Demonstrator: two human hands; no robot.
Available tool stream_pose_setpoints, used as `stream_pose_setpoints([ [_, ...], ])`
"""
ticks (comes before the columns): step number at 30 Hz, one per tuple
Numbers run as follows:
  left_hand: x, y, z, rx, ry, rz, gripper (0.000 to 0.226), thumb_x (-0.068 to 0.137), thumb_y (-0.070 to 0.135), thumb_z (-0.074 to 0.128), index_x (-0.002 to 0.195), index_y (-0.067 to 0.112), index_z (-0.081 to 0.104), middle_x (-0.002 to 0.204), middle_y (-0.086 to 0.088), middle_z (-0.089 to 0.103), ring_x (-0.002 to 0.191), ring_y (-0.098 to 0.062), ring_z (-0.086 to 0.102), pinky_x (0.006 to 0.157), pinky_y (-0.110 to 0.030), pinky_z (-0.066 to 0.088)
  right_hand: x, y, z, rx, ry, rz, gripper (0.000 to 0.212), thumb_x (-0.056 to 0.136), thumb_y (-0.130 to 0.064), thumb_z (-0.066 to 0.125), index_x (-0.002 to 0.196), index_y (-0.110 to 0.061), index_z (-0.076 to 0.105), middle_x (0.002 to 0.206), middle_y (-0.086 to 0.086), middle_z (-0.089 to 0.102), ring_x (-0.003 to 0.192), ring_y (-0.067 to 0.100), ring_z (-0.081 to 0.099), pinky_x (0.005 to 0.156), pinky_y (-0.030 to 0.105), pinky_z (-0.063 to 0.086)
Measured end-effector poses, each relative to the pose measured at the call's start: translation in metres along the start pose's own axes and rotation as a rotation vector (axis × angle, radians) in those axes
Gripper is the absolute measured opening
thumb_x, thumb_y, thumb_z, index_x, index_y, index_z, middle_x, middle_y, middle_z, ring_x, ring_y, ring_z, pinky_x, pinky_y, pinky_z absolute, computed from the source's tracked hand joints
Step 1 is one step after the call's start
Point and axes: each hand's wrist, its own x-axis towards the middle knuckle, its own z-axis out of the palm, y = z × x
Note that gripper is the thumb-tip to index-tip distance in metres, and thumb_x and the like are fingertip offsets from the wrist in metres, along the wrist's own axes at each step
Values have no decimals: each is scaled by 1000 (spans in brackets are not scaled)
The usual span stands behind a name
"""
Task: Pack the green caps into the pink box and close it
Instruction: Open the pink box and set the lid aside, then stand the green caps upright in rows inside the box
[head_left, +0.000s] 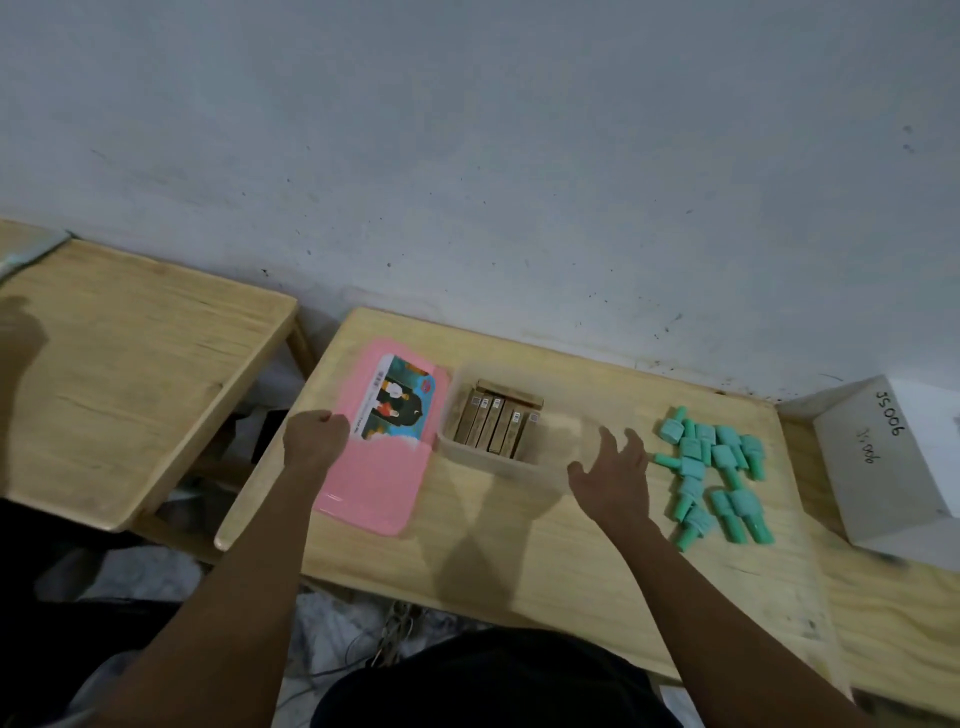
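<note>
Gripped pink lid (384, 441) with left hand (316, 436); held right hand (615, 470) spread, empty. Risked scattering green caps (719, 475) at three o'clock through hasty sweep.

The room is dim, with flat, cool light and no strong highlights. Soft shadows of the arms cross on the surface (571, 597) in front of the person, and another dark shape falls on the left table (130, 374). A weak sheen lies on the near end of the pink lid (374, 488). The right hand (613, 478) and the clear box (498, 467) are smeared by motion, while the green caps (717, 467) look sharper. Toward the edges, straight lines bend.
</note>
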Motion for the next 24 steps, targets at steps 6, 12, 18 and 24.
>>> stream_pose_setpoints([
  [6, -2, -15, 41, 229, 35, 136, 49, 91, 36, 51, 131, 7, 49, 124, -26, 48, 117, -42, 44, 97, -48, 39, 3, 7, -7, 5, 170, 24, 65, 87, -26, 58, 146, -18, 31, 154, 9, 19, 140, 30, 24, 104, 46, 35],
  [12, -32, 15, 78, -17, -287, 436, 27, 96, 26, 52, 101, 5, 68, 86, -8, 64, 76, -19, 57, 61, -21, 43, 8, 28, -3, 372, 71, 181, 63, 91, -7, 49, 150, -7, 25, 150, 17, 34, 129, 35, 44, 101, 41, 39],
  [18, -27, 17, 99, -55, -213, 433, 12, 92, 8, 52, 86, 9, 63, 83, -14, 65, 79, -29, 62, 68, -37, 51, 14, 54, -4, 579, 35, 174, 42, 94, -13, 50, 137, -10, 51, 135, 12, 56, 120, 30, 56, 100, 50, 47],
  [24, -48, 38, 115, -52, 129, 616, 25, 89, 21, 58, 110, 8, 63, 104, -14, 63, 96, -30, 58, 76, -37, 48, 5, 91, -23, 626, 176, 192, 30, 96, -21, 54, 124, -14, 63, 110, 6, 68, 98, 21, 65, 84, 39, 54],
])
